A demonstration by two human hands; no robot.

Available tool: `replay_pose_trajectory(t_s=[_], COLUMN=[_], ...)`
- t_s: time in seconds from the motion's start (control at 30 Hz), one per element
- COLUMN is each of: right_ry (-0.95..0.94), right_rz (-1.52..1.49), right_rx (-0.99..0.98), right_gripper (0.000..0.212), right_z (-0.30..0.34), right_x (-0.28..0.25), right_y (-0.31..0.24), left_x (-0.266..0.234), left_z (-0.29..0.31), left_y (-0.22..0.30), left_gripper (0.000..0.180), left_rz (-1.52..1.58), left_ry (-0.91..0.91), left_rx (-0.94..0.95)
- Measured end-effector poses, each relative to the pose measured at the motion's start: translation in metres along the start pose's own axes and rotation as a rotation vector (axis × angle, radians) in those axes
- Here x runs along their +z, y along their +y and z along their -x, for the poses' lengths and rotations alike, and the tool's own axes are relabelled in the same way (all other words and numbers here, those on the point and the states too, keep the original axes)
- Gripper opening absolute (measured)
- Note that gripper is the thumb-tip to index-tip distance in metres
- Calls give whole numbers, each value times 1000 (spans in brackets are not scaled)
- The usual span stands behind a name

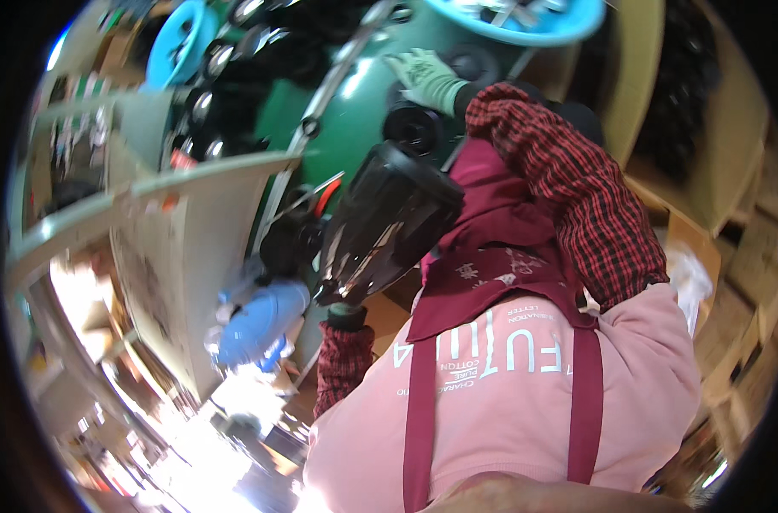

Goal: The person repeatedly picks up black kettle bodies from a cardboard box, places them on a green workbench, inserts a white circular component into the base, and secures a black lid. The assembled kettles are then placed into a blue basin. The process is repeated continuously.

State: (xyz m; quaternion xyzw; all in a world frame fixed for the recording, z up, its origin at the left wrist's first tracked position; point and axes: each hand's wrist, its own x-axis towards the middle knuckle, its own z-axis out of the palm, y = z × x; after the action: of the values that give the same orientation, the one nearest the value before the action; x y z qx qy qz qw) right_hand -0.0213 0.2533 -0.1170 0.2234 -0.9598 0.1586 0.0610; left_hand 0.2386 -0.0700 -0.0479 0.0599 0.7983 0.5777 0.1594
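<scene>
A dark, glossy, see-through plastic container (389,218), wide at its rim and narrower at the base, is tilted in front of my apron. My left hand (346,315) is at its narrow lower end and holds it up; only the glove cuff shows, and the fingers are hidden behind the container. My right hand (425,79), in a pale green glove, reaches over the green tabletop (346,111) with its fingers stretched and nothing in them. Close beside it are black round parts (412,128).
A blue basin (525,26) with metallic pieces stands at the far edge, another blue basin (182,43) at the far left. Dark glossy parts crowd the table's left side. Cardboard boxes (731,171) flank my right; a pale panel (184,248) and a blue rounded object (261,325) are left.
</scene>
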Motion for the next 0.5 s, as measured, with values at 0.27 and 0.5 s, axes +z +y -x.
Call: replay_pose_trajectory(t_s=[0.27,0.5], right_ry=[-526,-429], right_rz=[405,253], right_rx=[23,86], right_gripper=[48,50], right_z=[-37,-24], right_x=[46,42], right_y=[18,20], left_x=[62,86], left_z=[41,18], left_y=[-39,-37], left_gripper=[49,41], left_rz=[1193,1139], left_ry=[190,164], left_rx=[-49,-119])
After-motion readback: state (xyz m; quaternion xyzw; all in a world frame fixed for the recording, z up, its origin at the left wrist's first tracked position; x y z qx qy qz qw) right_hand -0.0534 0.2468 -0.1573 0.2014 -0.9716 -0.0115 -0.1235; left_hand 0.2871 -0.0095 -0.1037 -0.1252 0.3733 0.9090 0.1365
